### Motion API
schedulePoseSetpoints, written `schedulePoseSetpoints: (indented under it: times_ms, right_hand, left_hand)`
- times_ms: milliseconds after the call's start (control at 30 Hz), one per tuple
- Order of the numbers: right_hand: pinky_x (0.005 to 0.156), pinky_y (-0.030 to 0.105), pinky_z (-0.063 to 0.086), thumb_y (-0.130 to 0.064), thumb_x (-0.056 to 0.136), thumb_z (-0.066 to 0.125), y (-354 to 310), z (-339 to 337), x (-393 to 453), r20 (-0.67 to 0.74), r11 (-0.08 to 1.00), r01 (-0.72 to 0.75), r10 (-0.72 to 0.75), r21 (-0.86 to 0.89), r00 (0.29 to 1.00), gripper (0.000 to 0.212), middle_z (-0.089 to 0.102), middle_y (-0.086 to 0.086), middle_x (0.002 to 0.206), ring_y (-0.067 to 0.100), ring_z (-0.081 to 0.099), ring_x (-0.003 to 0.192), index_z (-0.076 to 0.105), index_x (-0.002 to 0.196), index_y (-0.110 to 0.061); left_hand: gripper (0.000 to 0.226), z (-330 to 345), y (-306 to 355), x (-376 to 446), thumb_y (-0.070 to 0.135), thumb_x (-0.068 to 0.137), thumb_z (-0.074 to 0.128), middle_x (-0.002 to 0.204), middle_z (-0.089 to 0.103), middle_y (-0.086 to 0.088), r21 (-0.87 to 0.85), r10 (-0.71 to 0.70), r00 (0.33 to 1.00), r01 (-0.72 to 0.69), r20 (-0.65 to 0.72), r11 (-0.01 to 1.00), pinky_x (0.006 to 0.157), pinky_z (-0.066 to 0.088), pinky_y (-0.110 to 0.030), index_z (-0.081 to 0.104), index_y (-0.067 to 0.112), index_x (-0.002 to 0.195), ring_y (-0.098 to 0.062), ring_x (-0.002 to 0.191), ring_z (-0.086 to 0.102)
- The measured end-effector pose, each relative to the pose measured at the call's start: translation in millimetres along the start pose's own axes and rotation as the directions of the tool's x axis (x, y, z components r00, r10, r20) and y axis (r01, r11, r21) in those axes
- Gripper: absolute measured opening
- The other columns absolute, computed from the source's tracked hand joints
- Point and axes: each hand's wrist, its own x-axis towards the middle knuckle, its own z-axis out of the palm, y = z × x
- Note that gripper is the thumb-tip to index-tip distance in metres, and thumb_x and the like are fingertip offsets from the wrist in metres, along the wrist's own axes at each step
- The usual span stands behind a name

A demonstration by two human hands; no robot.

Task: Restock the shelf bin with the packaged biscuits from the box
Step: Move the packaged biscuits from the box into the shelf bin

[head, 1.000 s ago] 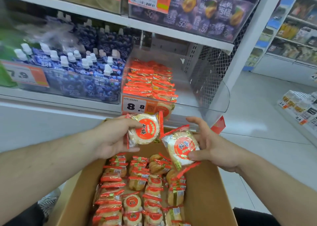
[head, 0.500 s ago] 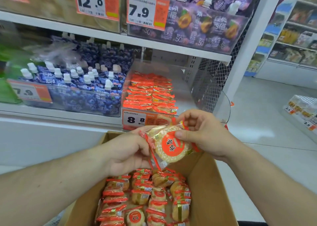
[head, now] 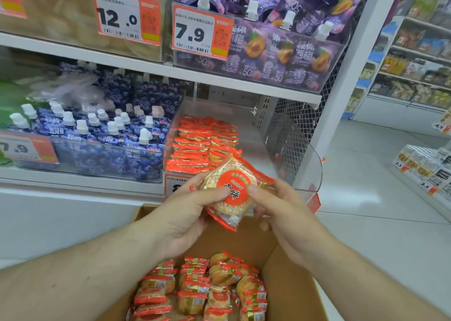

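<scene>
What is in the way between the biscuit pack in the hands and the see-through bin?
Nothing visible. Both hands, left and right, hold the biscuit pack just in front of the clear bin. The bin's top is open, and its right half looks bare beside the stacked packs.

Glossy plastic biscuit wrapper (head: 231, 194); matt cardboard box (head: 290, 291); clear plastic bin (head: 302, 164).

I see the box (head: 288, 286) nearest, packets (head: 202, 289) inside it. Above its far edge my two hands (head: 185, 213) (head: 285, 213) hold one biscuit pack (head: 231, 191). Beyond sits the shelf bin (head: 305, 164), drink pouches (head: 97, 135) to its left.
</scene>
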Motion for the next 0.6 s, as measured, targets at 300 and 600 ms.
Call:
schedulePoseSetpoints:
  times_ms: [300, 600]
  right_hand:
    - [0.043, 0.017, 0.04, 0.002, 0.08, 0.073, -42.5, -37.0, 68.2, -0.212, 0.98, 0.106, -0.141, -0.169, 0.967, 0.026, 0.066, 0.002, 0.073, 0.008, 0.051, 0.051, 0.062, 0.102, -0.006]
    - [0.057, 0.021, 0.042, -0.003, 0.077, 0.079, -14.6, -57.7, 240.8, -0.347, 0.875, -0.14, -0.033, -0.463, 0.937, 0.025, 0.062, 0.005, 0.093, 0.018, 0.061, 0.078, 0.061, 0.093, -0.01]
  left_hand:
    - [0.04, -20.4, 54.3, 34.3, 0.022, 0.082, 0.072, 0.112, 0.046, 0.014, 0.941, 0.722, 0.668, -0.33, 0.179, 0.072, 0.095, 0.041, -0.025, 0.055, 0.027, 0.118, -0.003, 0.105, 0.047]
    - [0.053, -51.6, 48.0, 76.2, -0.003, 0.082, 0.056, 0.134, 0.044, -0.007, 0.997, 0.741, 0.667, -0.028, 0.073, -0.073, 0.092, 0.042, -0.043, 0.049, 0.014, 0.132, -0.029, 0.12, 0.042]
